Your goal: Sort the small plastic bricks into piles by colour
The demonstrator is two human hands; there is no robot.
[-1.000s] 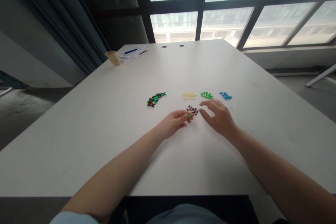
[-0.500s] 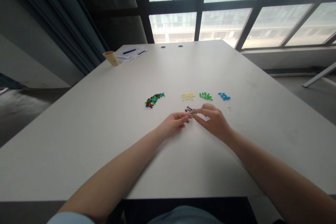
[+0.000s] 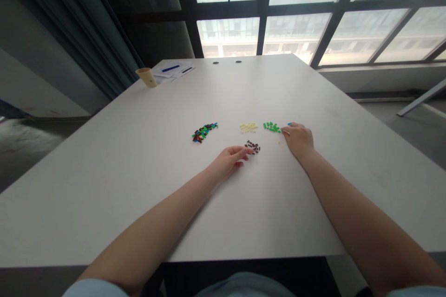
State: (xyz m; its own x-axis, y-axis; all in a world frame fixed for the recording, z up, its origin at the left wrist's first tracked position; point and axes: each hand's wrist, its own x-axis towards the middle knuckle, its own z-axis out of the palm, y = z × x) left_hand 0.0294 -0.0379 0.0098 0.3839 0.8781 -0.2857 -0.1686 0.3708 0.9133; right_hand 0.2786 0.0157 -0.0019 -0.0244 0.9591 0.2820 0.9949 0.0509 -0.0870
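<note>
My left hand (image 3: pixel 230 160) is closed in a pinch at the near left edge of a pile of small dark brown bricks (image 3: pixel 256 147). Whatever its thumb and forefinger hold is too small to tell. At the right end of a group of small green bricks (image 3: pixel 272 126), my right hand (image 3: pixel 299 139) has its fingertips drawn together and pointing down at the table. What lies between them is hidden. Behind that hand the blue bricks (image 3: pixel 289 124) are mostly covered. Pale yellow bricks (image 3: pixel 248 127) lie left of the green ones.
A mixed heap of coloured bricks (image 3: pixel 204 132) lies further left. One tiny yellow piece (image 3: pixel 279 142) sits alone below the green group. A tan cup (image 3: pixel 147 77) and papers (image 3: pixel 177 72) with a blue pen (image 3: pixel 170 68) are at the far left edge of the white table (image 3: pixel 223 97).
My right hand has moved away from my left hand, rightward to the end of the green bricks, and now covers most of the blue ones. The left hand has stayed nearly still.
</note>
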